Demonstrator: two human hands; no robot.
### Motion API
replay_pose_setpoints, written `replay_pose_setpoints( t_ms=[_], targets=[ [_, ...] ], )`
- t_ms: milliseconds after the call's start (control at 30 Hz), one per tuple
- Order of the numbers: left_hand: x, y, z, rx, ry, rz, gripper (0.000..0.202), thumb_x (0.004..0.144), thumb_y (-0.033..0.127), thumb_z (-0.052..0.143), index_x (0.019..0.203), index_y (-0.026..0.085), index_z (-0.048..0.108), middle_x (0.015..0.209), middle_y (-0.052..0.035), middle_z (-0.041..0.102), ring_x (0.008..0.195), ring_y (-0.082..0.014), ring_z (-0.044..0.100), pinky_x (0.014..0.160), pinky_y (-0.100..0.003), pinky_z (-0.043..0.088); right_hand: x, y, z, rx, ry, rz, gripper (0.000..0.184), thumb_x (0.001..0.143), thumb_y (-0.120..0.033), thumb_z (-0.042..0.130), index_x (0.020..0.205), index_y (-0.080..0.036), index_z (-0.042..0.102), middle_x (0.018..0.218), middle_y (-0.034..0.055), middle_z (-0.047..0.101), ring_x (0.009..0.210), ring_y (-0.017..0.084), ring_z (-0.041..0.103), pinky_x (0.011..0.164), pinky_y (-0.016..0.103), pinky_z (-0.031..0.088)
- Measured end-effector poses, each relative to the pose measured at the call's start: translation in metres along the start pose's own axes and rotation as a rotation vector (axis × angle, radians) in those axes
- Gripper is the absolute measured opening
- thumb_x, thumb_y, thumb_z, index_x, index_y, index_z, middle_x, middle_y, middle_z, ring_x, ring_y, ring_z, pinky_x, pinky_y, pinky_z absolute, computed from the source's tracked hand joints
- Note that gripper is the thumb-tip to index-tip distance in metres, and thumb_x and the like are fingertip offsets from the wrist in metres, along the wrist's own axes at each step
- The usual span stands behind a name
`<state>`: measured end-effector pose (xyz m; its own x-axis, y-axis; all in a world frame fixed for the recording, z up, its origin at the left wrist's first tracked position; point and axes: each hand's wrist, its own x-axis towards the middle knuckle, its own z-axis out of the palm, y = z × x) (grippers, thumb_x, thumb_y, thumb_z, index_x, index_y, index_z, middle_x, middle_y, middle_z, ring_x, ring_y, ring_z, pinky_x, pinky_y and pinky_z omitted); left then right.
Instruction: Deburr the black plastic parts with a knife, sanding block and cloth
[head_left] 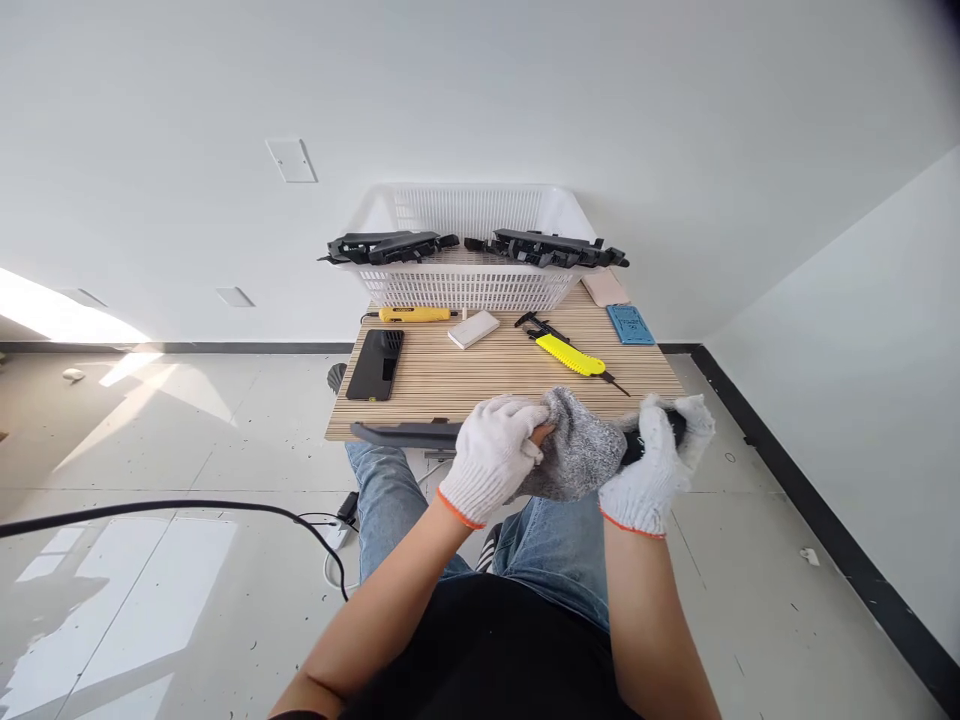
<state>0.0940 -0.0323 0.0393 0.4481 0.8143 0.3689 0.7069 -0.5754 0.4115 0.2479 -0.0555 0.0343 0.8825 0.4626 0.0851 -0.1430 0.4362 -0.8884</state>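
Looks like the wiping step: left hand pinches the grey cloth, right hand is clamped on the right end of the black strip. Strip sticks out left of the left hand, middle hidden by cloth between the hands, by the near edge of the surface. Next move probably calls for a firm right grip while the cloth shifts along. White basket beyond both hands.

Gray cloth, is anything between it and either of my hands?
Nothing visible stands between the left hand and the gray cloth it grips. At the right hand, a black section shows between hand and cloth. The yellow-handled tool lies beyond, clear of both.
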Motion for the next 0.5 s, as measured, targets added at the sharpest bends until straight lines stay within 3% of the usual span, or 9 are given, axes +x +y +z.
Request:
replay_pose_setpoints(
  t_ms=[100, 200, 400, 500],
  targets=[
    [0.004, 0.009, 0.014, -0.015, 0.025, 0.007, 0.013, 0.096, 0.022, 0.06, 0.102, 0.025, 0.072, 0.105, -0.0047, 0.078, 0.1, -0.0229, 0.071, 0.09, -0.039, 0.056, 0.0, 0.008, -0.008, -0.027, 0.037, -0.061, 0.031, 0.072, -0.025, 0.077, 0.092, -0.025, 0.054, 0.095, -0.0044, 0.054, 0.083, 0.012, 0.057, 0.073, 0.027, 0.051],
    [0.003, 0.017, 0.024, 0.006, 0.062, 0.076, 0.014, 0.093, 0.021, 0.061, 0.105, 0.022, 0.068, 0.105, -0.0073, 0.077, 0.101, -0.0245, 0.07, 0.102, -0.044, 0.051, -0.003, 0.012, -0.011, -0.057, 0.039, -0.087, 0.03, 0.073, -0.025, 0.077, 0.093, -0.025, 0.055, 0.095, -0.0035, 0.053, 0.09, 0.014, 0.057, 0.079, 0.028, 0.052],
    [0.0, 0.025, 0.02, 0.019, 0.116, 0.147, 0.022, 0.098, 0.031, 0.051, 0.108, 0.017, 0.065, 0.104, -0.0096, 0.075, 0.098, -0.0269, 0.069, 0.104, -0.048, 0.048, -0.012, 0.015, -0.003, 0.003, -0.017, 0.04, 0.033, 0.072, -0.025, 0.079, 0.096, -0.024, 0.056, 0.09, -0.0047, 0.055, 0.08, 0.011, 0.055, 0.071, 0.024, 0.05],
    [-0.005, 0.013, 0.017, 0.029, 0.179, 0.072, 0.017, 0.099, 0.031, 0.053, 0.104, 0.021, 0.065, 0.101, -0.0078, 0.076, 0.1, -0.0258, 0.07, 0.109, -0.048, 0.046, -0.011, 0.015, -0.004, -0.007, -0.027, 0.058, 0.031, 0.071, -0.027, 0.079, 0.09, -0.023, 0.055, 0.088, -0.0058, 0.052, 0.071, 0.008, 0.051, 0.063, 0.021, 0.047]
  ],
)
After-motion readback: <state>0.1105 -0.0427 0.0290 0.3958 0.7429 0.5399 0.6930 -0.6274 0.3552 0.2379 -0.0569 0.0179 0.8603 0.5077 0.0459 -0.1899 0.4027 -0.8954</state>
